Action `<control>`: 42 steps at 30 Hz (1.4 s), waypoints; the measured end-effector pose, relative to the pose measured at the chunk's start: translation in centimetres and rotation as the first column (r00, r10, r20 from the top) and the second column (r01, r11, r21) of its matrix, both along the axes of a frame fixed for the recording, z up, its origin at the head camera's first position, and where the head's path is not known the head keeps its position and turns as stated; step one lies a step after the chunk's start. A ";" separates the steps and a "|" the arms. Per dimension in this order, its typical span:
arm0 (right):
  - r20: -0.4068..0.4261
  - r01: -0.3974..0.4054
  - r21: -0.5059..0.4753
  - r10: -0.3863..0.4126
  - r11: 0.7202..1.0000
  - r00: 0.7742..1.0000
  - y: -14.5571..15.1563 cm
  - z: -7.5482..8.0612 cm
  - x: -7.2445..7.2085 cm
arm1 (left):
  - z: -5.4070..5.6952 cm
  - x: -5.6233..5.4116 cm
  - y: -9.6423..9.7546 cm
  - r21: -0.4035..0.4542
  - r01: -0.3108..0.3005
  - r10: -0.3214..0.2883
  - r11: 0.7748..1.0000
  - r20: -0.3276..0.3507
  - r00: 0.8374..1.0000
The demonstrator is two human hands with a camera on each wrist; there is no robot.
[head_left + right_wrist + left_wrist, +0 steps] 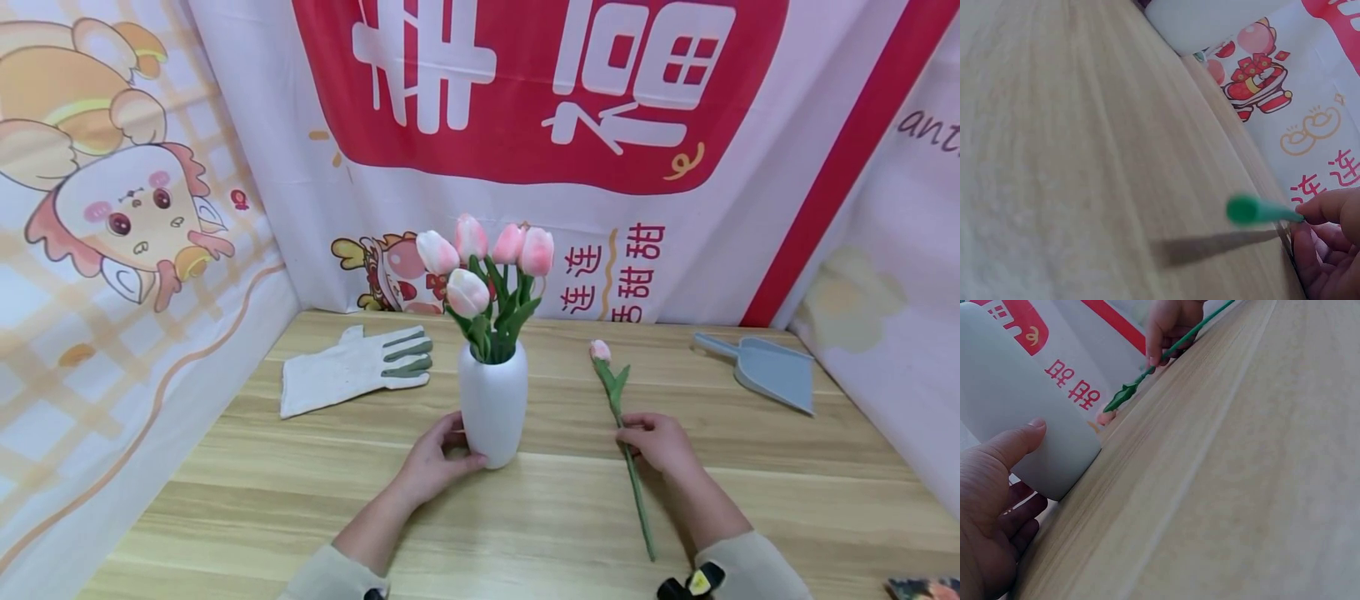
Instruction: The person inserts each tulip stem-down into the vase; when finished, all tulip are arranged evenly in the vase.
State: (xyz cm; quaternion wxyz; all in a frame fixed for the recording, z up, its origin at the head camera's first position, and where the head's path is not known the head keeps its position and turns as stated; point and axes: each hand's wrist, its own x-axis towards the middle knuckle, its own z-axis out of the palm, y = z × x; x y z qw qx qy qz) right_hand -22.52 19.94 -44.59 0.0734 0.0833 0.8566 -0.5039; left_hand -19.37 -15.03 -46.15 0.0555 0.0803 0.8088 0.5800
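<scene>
A white vase [492, 408] stands upright on the wooden table, holding several pink-and-white artificial tulips [468, 292] with green leaves. My left hand [438, 458] holds the vase low on its left side; in the left wrist view its thumb [1025, 440] lies along the vase wall and the other fingers are partly behind it. To the right, my right hand [660, 442] pinches the green stem of a single pink tulip [618, 408] between thumb and fingers. The right wrist view shows the blurred stem end [1247, 210] above its shadow on the table.
A white work glove with grey-green fingertips [352, 371] lies left of the vase. At the far right rests a grey-blue dustpan [776, 371]. Printed cloth [540, 200] hangs behind and along both sides. A dark patterned item [922, 588] shows at the lower right corner.
</scene>
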 end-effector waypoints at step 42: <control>0.112 0.313 -0.800 -0.385 0.513 0.916 -0.4 4.7 1.0 | 0.0 -0.1 0.1 -0.007 -0.009 0.009 1.000 -0.009 1.000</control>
